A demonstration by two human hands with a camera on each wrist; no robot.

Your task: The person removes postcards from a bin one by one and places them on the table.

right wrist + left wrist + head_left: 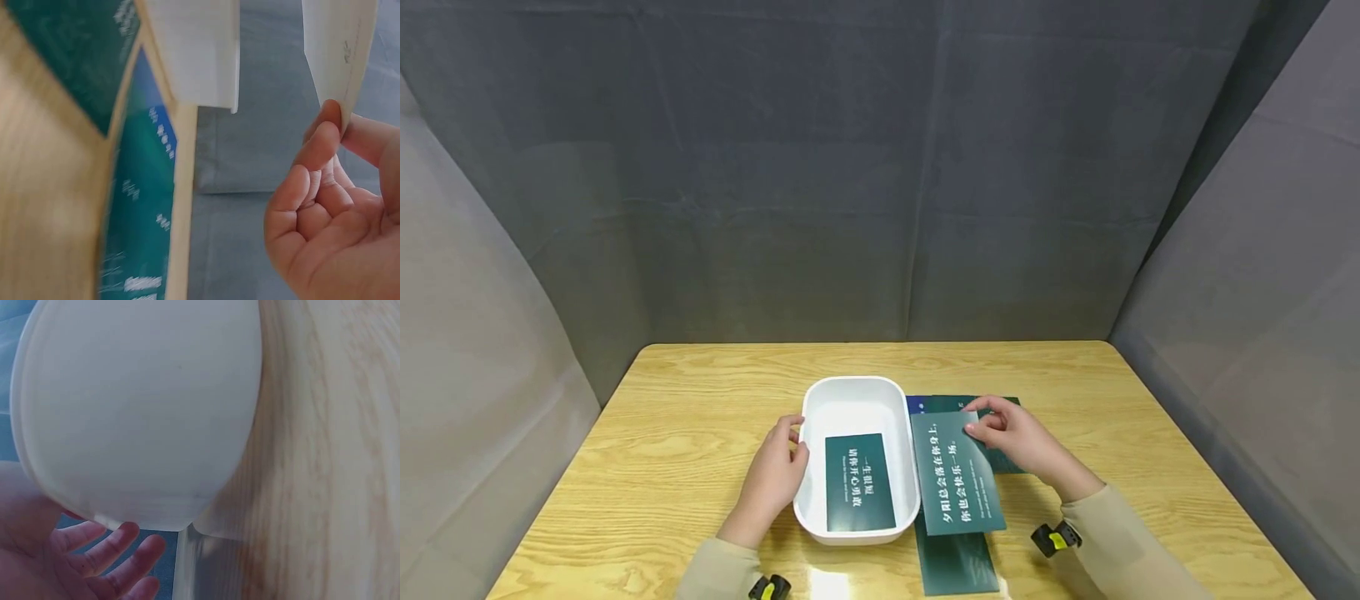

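The left hand rests against the left wall of a white tub on the table, fingers curled over its rim. One green card lies flat inside the tub. The right hand pinches the far edge of a second card, held tilted just right of the tub, its near edge low. More cards lie on the table beneath it, some reaching past the hand toward the far side.
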